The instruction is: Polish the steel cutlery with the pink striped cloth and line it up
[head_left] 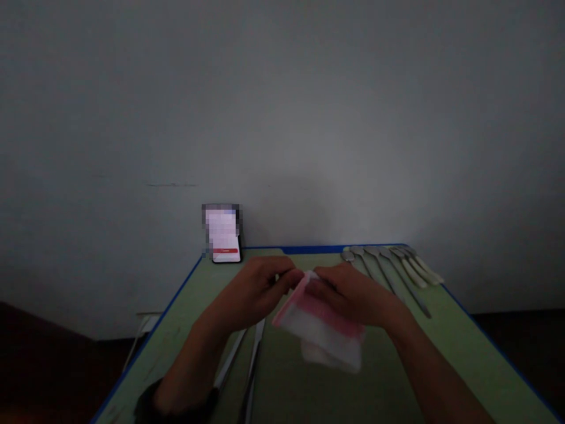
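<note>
**Over the middle of a green tabletop, both hands hold a striped cloth**

Between the left and right edges of the green tabletop [468, 359], well inside both, a pink-and-white cloth [329, 330] hangs from two hands. The left hand [260, 291] has its thumb and fingers drawn together on the cloth's upper corner; the right hand [351, 291] is clamped on it just beside, fingers curled into the folds. Whether anything lies inside those folds I cannot tell. The cloth's lower end is blurred and drops toward the green surface.

Along the sides runs a blue edge [150, 335], which continues across the back, close to the pale wall [353, 118]. At the rear left corner a lit phone [226, 235] stands upright, tilted slightly, its upper part pixelated. Toward the rear right corner, spoons [386, 271] and pale-handled forks [417, 274] lie in a slanting row, the outermost forks reaching the right edge; the right forearm passes in front of some handles.

Under the left forearm, two long metal utensils [253, 359] lie partly covered, near the cloth's left corner. The widest stretch of green surface runs from below the cloth out to the right edge, crossed by the right forearm.
</note>
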`<action>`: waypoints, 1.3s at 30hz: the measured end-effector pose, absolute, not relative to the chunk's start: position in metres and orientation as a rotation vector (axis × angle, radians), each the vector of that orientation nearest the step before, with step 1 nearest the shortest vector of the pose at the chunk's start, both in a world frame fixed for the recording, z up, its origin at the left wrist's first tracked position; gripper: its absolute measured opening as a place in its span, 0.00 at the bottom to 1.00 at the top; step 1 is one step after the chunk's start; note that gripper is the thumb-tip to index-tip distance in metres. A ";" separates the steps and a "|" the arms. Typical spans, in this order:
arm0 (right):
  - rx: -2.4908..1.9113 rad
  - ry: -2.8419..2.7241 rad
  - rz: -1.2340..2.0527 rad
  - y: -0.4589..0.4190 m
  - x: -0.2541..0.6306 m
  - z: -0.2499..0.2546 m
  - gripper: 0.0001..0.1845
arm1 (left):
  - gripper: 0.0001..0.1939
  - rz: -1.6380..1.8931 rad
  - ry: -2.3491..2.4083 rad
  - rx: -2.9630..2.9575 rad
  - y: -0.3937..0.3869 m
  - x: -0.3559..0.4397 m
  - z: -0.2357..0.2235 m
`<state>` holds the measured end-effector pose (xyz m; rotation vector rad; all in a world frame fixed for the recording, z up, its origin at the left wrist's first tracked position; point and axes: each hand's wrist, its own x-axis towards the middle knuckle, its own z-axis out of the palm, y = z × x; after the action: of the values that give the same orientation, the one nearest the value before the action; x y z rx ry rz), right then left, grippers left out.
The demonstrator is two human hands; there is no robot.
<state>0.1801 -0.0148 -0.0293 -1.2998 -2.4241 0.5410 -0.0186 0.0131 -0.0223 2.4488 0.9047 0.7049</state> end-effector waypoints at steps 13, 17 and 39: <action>-1.358 -2.382 0.795 -0.008 0.244 -0.021 0.18 | 0.17 1.008 1.196 1.874 0.037 -0.074 -0.030; -1.404 -2.303 0.949 -0.012 0.258 -0.019 0.21 | 0.16 1.045 1.148 1.721 0.040 -0.075 -0.036; -1.421 -2.234 1.159 -0.009 0.249 -0.031 0.21 | 0.12 0.819 0.968 2.004 0.029 -0.032 -0.034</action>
<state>0.2488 -0.0087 -0.0313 -1.4207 -2.2343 1.1594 -0.0317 0.0290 -0.0339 2.0037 0.9681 0.8194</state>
